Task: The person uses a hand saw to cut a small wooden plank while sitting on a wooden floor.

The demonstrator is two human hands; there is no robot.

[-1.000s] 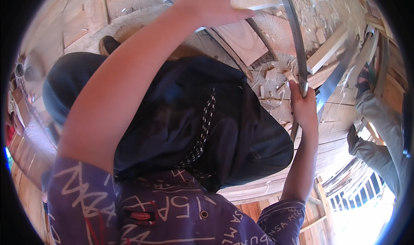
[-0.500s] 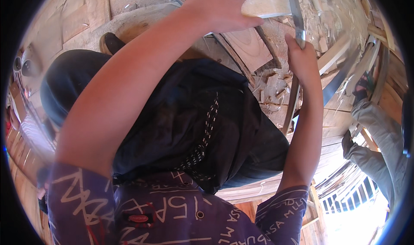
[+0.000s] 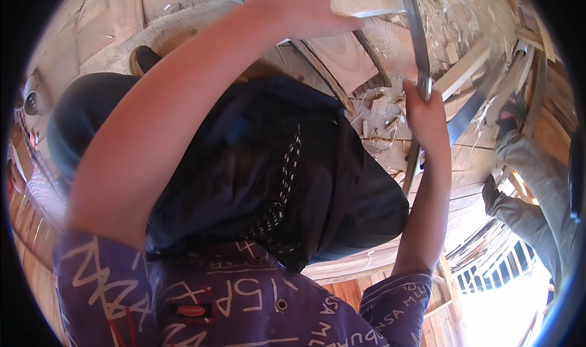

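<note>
At the top of the view, my left hand (image 3: 305,10) is closed round one end of a short pale piece of wood (image 3: 370,0). Its fingertips are partly hidden by the wood and the frame's upper edge. A long, slightly curved knife (image 3: 417,41) crosses the other end of the wood, its blade seeming to touch it. Below a shiny collar, my right hand (image 3: 426,116) is wrapped round the knife's handle. The long handle runs back beneath my right forearm. Where the blade's tip ends is cut off by the frame.
Wood shavings and chips (image 3: 381,118) litter the ground beyond my dark-clothed lap. A flat board (image 3: 342,60) lies under the left hand. Offcut strips (image 3: 467,72) lie to the right. Another person's legs in grey trousers (image 3: 531,170) are at the far right.
My right hand has drawn the knife toward me, its collar now farther below the wood. My left hand keeps its grip on the wood. The whole view has shifted slightly.
</note>
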